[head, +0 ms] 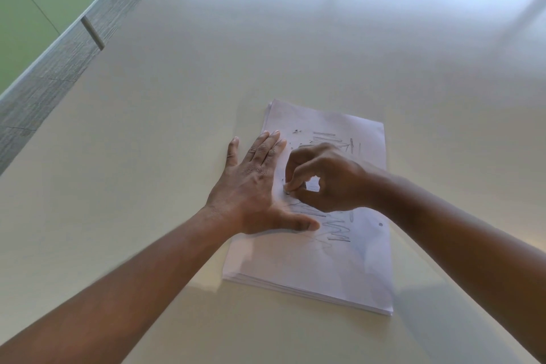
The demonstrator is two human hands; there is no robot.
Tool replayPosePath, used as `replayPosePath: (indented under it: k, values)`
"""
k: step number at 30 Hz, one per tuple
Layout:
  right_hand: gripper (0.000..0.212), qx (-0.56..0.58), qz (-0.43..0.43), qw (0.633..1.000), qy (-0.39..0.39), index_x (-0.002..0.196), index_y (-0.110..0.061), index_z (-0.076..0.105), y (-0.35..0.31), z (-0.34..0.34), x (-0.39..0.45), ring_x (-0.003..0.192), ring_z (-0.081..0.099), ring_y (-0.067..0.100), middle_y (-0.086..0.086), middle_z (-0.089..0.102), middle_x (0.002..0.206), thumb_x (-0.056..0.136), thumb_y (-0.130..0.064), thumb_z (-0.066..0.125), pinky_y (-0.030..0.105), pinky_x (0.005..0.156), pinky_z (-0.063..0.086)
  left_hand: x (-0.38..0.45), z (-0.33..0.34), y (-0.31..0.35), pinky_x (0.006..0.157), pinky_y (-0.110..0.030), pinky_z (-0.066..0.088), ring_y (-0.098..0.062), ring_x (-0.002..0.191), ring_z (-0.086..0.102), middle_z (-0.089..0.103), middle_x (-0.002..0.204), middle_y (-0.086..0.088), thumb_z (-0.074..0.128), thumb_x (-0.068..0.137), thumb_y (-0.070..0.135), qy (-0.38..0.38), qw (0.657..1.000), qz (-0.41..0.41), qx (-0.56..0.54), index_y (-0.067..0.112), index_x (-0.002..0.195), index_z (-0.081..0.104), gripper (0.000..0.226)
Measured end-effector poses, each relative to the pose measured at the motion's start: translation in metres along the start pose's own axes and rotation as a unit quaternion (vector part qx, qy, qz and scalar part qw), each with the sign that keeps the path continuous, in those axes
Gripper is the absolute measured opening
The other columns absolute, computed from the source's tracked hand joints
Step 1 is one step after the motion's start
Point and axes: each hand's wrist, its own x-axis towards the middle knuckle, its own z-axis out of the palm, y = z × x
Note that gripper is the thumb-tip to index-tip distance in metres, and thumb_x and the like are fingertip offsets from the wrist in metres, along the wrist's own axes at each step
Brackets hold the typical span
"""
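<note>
A person works at a pale table (177, 83), seen from above through a head-worn camera. A stack of paper (298, 285) lies flat on the table just in front of them, and its top sheet (348, 263) is marked with pencil scribbles (336, 235). The left hand (254, 186) lies spread and flat, with the palm half on the table and the fingers and thumb pressing the sheet's left edge. The right hand (328, 180) pinches a small object (287, 191) between thumb and fingertips, tip down on the sheet near the middle of its left side. It appears to be rubbing at the marks. The main risk is the top sheet creasing or tearing if the rubbing is hard, since only one edge is held down. The loose sheets beneath could also slide and fan out of line. Dark specks (297, 131) near the far end of the page might smear if a hand sweeps over them. The pinched object is almost entirely hidden by the fingers, so it cannot be identified for certain. The right hand covers much of the drawing, the scribbles are blurred, and both arms run out of the frame.
</note>
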Motion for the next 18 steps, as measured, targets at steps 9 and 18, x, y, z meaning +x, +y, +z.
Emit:
replayPosePath:
  k: [9, 18]
  values:
    - [0.009, -0.036, -0.009, 0.998, 0.046, 0.072, -0.01, 0.075, 0.008, 0.001, 0.01, 0.068, 0.062, 0.017, 0.002, 0.066, 0.077, 0.078, -0.004, 0.074, 0.029, 0.063, 0.05, 0.0, 0.002, 0.0, 0.123, -0.055, -0.017, -0.005, 0.152, -0.029, -0.021, 0.17, 0.006, 0.03, 0.05, 0.111, 0.007, 1.0, 0.006, -0.003, 0.017, 0.163, -0.016, 0.154]
    - [0.009, -0.047, 0.002, 0.998, 0.046, 0.07, -0.011, 0.074, 0.01, -0.004, 0.014, 0.063, 0.058, 0.009, -0.001, 0.065, 0.075, 0.078, -0.005, 0.074, 0.025, 0.06, 0.05, 0.0, 0.002, -0.002, 0.123, -0.055, -0.017, -0.005, 0.152, -0.029, -0.022, 0.17, 0.006, 0.032, 0.051, 0.11, 0.01, 1.0, 0.006, -0.006, 0.017, 0.162, -0.017, 0.153]
